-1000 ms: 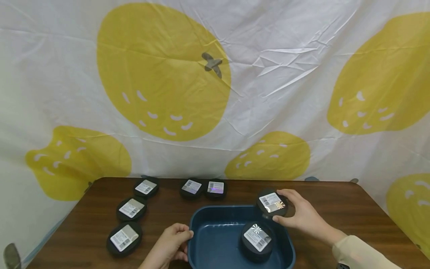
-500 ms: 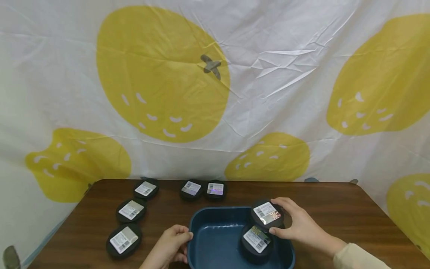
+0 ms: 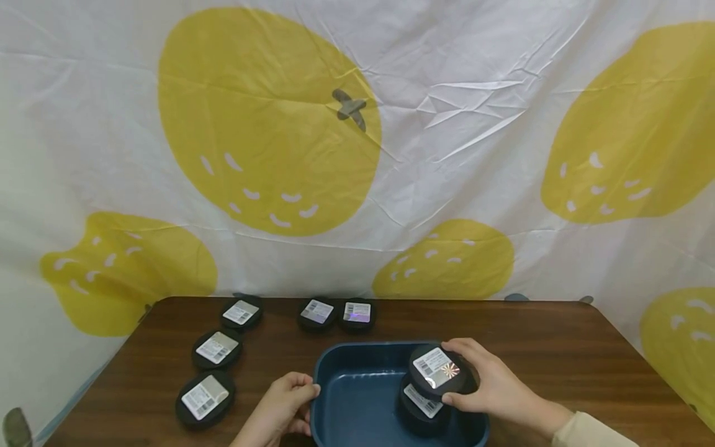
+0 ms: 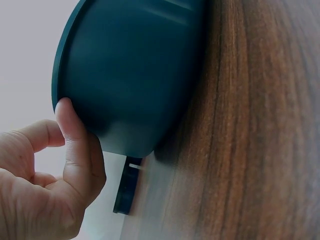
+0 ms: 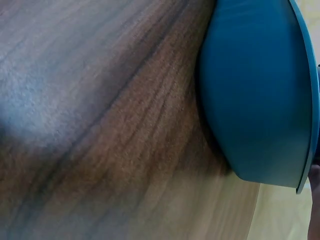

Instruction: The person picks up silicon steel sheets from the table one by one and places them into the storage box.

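Observation:
In the head view my right hand [image 3: 497,385] grips a black round tub [image 3: 436,371] by its side, thumb at the front and fingers behind. A white and silver label covers part of its top. Beneath it, partly hidden, a second black round tub [image 3: 421,410] sits inside the blue basin [image 3: 357,349]; whether the two touch I cannot tell. My left hand [image 3: 282,403] pinches the basin's left rim, and the left wrist view shows its fingers [image 4: 75,140] against the outer wall. The right wrist view shows mostly the basin's outside [image 5: 255,100], with only a sliver of the right hand.
Along the table's [image 3: 536,335] left side stand three labelled black tubs, the nearest tub [image 3: 205,400] at the front. Two more tubs, one of them a right-hand tub [image 3: 357,315], stand side by side at the back edge. Behind hangs a white cloth [image 3: 463,124] with yellow fruit.
My right hand has carried its tub left and toward me, from over the basin's far right rim to over the tub inside. The left hand stays at the rim.

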`<state>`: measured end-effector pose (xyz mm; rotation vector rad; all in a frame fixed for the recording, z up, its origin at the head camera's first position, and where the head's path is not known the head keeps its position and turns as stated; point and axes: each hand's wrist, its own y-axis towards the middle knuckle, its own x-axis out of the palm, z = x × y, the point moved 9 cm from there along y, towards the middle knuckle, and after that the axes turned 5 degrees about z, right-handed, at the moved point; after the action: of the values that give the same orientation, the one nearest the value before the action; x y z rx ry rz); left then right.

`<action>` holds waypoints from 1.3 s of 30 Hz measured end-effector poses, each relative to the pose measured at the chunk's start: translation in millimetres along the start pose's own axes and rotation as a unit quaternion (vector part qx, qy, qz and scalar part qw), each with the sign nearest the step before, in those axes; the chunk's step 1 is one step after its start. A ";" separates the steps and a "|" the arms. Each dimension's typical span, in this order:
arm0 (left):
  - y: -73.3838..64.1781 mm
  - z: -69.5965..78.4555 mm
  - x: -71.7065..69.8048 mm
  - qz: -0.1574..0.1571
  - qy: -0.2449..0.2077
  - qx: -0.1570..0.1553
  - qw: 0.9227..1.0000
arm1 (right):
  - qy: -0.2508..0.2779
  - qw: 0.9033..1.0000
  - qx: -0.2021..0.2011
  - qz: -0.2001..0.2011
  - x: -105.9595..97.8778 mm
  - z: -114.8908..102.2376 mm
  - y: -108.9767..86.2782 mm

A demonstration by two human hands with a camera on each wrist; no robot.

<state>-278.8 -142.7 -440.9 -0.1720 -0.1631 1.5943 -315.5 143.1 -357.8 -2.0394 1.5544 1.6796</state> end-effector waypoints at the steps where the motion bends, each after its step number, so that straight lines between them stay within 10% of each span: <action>1: 0.2 -0.1 -0.2 0.001 0.000 0.000 1.000 | -0.001 1.000 0.002 -0.002 0.6 -0.3 -0.3; 39: 0.2 -1.0 0.5 -0.005 -0.001 0.003 1.000 | -0.014 0.996 0.005 -0.092 23.8 -8.6 -7.6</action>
<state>-278.8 -142.2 -441.9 -0.1655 -0.1603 1.5848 -306.8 126.5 -376.5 -2.0731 1.3171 1.6217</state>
